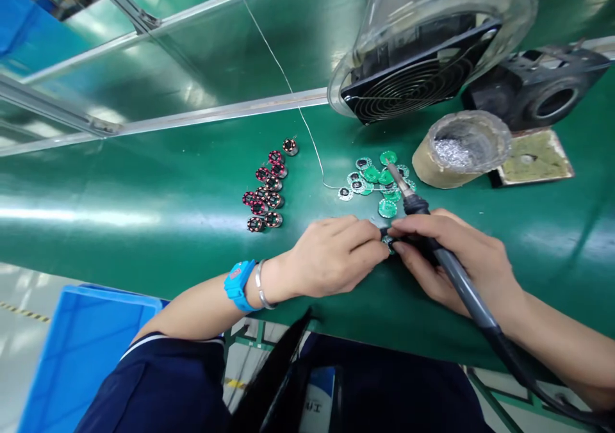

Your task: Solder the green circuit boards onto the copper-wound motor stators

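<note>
My right hand (461, 263) is closed round a soldering iron (449, 263), whose metal tip points up and away over a group of small round green circuit boards (387, 208). My left hand (334, 253) is pinched on a small round circuit board (388, 246) with a dark part at it, mostly hidden by fingers. The thumb and fingertip of my right hand touch this piece too. A thin solder wire (314, 145) hangs from above and bends across the table to the boards. Left of it stand several small copper-wound motor stators (273, 200).
A fan in a clear hood (413, 90) overhangs the back of the green table (192, 183). At right are a tan cup (439, 164) with silvery bits, a flat pad (538, 157) and a black iron stand (538, 93). A blue bin (91, 350) stands lower left.
</note>
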### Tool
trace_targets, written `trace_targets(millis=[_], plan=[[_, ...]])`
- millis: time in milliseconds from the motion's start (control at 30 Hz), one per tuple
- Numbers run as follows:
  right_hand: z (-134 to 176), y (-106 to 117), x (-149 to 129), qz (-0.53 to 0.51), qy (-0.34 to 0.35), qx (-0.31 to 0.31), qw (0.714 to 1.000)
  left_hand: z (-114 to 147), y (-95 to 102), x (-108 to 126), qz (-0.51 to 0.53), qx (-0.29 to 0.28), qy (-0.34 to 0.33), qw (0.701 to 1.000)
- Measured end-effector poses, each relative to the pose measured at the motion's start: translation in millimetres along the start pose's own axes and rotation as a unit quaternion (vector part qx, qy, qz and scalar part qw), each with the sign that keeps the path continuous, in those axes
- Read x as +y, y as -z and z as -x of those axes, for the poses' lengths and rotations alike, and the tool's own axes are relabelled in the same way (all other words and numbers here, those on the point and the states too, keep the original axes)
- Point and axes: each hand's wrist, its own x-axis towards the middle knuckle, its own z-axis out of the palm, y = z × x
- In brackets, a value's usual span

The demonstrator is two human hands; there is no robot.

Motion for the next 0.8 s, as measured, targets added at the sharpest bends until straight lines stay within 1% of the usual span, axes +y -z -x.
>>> trace_targets(millis=[100, 167, 233, 267, 300, 367, 467, 567, 633, 700, 800], plan=[[0.2, -1.3, 0.8, -0.004, -0.015, -0.003, 1.0, -0.5, -9.9, 2.5, -0.007, -0.024, 0.008, 1.0], [0.2, -1.6, 1.0, -0.005, -0.023, -0.007, 1.0, 0.0, -12.4, 4.2, 0.012, -0.032, 0.022, 0.999], [-0.2, -1.5, 1.0, -0.002, -0.024, -0.007, 1.0, 1.0, -10.6, 4.1, 0.081, -0.045, 0.063, 0.994], [-0.4, -1.4, 0.9, -0.001, -0.022, -0.006, 1.0, 1.4, -8.7, 3.3, 0.131, -0.053, 0.097, 0.985], [-0.7, -1.2, 0.7, 0.0, -0.022, -0.005, 1.0, 1.4, -6.5, 2.2, 0.183, -0.061, 0.137, 0.972], [-1.0, -0.9, 0.4, 0.002, -0.019, -0.004, 1.0, 0.2, -2.6, -0.6, 0.273, -0.085, 0.214, 0.934], [-0.9, -1.2, -0.2, 0.02, -0.008, 0.005, 1.0, -4.7, -1.1, -3.4, 0.382, -0.119, 0.306, 0.864], [0.3, -2.1, -0.7, 0.039, 0.023, 0.018, 0.999, -10.1, -3.8, -3.8, 0.483, -0.132, 0.372, 0.781], [1.0, -2.5, -0.6, 0.049, 0.043, 0.016, 0.998, -12.0, -5.8, -3.7, 0.524, -0.146, 0.398, 0.739], [1.0, -2.5, -0.2, 0.059, 0.068, 0.007, 0.996, -12.5, -6.8, -3.9, 0.54, -0.16, 0.419, 0.713], [0.0, -2.1, 0.3, 0.057, 0.102, 0.0, 0.993, -11.8, -6.0, -4.6, 0.539, -0.171, 0.436, 0.699]])
